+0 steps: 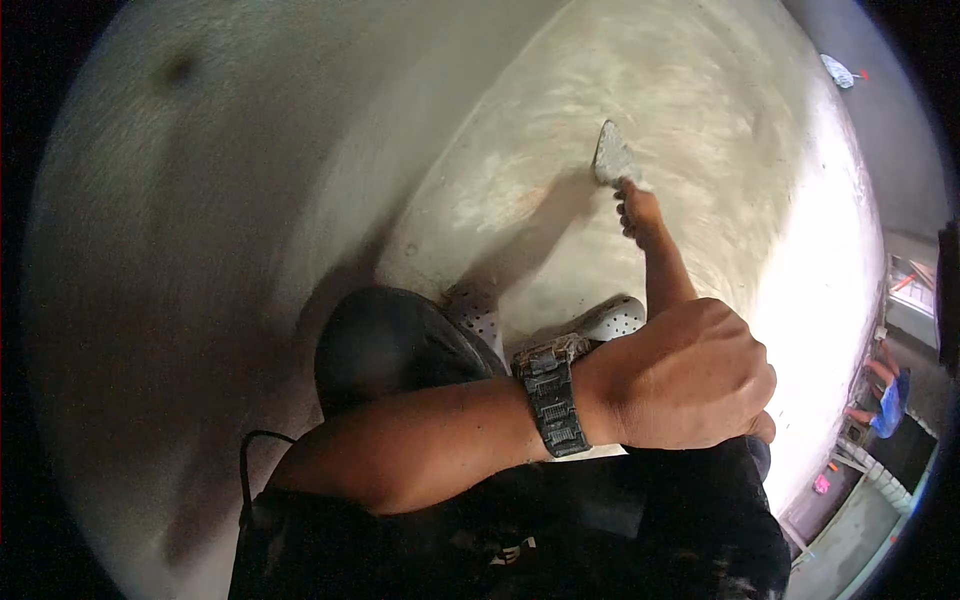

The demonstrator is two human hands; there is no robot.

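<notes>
right fingers (627, 212) grip a trowel (613, 155), blade just beyond them; swirled floor (700, 130) around looks partly smoothed, the remainder unclear. left hand (690, 380) hides its fingers; their grip can't be told.

On my left side, a grey plastered wall (250, 130) rises, and it bears one round dark spot (181, 68) near its top. A broad shadow lies over its lower part. Far to my right, near the upper rim of my view, there is a crumpled white object (837, 71) with a small red piece (863, 75) beside it. Below these I notice a bright opening (912, 287), with some reddish strips in it. Lower again, a co-worker in blue clothing (889, 408) is visible, bare limbs bent. Near this person I see a row of whitish blocks (886, 477) and a small pink item (822, 484), too small to identify.
</notes>
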